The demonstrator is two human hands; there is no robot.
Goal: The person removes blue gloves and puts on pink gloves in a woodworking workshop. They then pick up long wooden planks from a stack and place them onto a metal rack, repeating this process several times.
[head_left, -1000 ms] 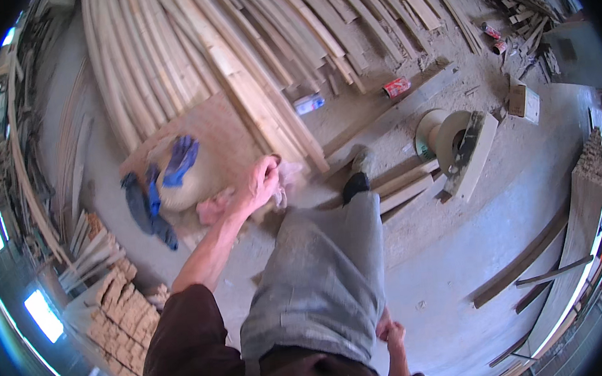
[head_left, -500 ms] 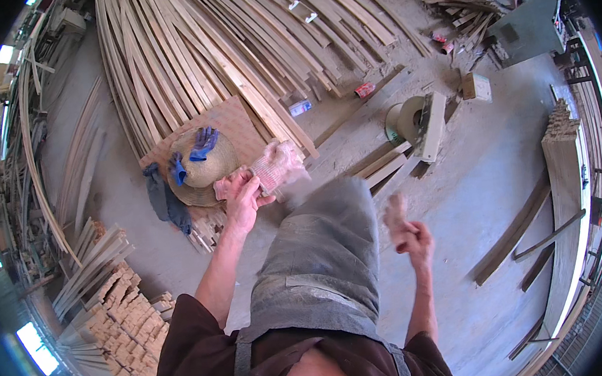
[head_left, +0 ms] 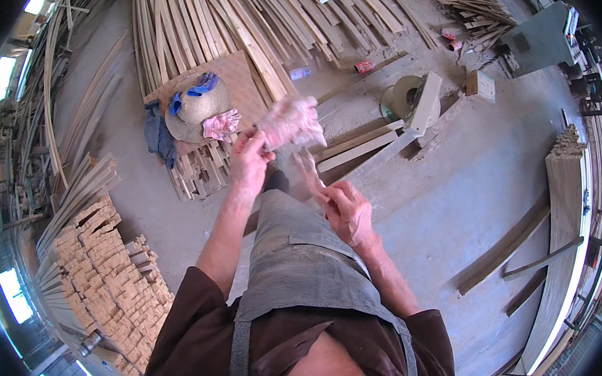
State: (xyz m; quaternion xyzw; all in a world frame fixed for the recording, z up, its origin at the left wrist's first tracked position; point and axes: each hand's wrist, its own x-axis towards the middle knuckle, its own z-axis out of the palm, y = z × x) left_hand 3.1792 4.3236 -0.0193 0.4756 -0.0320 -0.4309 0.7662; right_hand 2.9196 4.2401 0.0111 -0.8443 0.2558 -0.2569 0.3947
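Note:
My left hand (head_left: 250, 165) is closed on the cuff end of a pinkish-white knit work glove (head_left: 291, 122), which sticks out ahead of the fingers and is a little blurred. My right hand (head_left: 349, 214) pinches a second, narrower pale pink glove (head_left: 308, 175), also smeared by motion, in front of my grey apron (head_left: 299, 259). Beyond my left hand, a straw hat (head_left: 186, 126) lies on a brown board (head_left: 245, 86). Blue gloves (head_left: 202, 85) and another pink glove (head_left: 221, 125) rest on the hat. Dark blue-grey cloth (head_left: 160, 137) hangs beside it.
Long wooden strips (head_left: 210, 25) cover the floor ahead. A stack of cut lumber (head_left: 110, 274) stands at left. A round pale reel-like object (head_left: 400, 100) and a light beam (head_left: 426, 111) lie right of centre. More planks (head_left: 564, 202) line the right side.
My right hand has swung inward from the right, bringing its glove close to my left hand. My left hand has shifted slightly away from the hat, whose pink glove now shows plainly.

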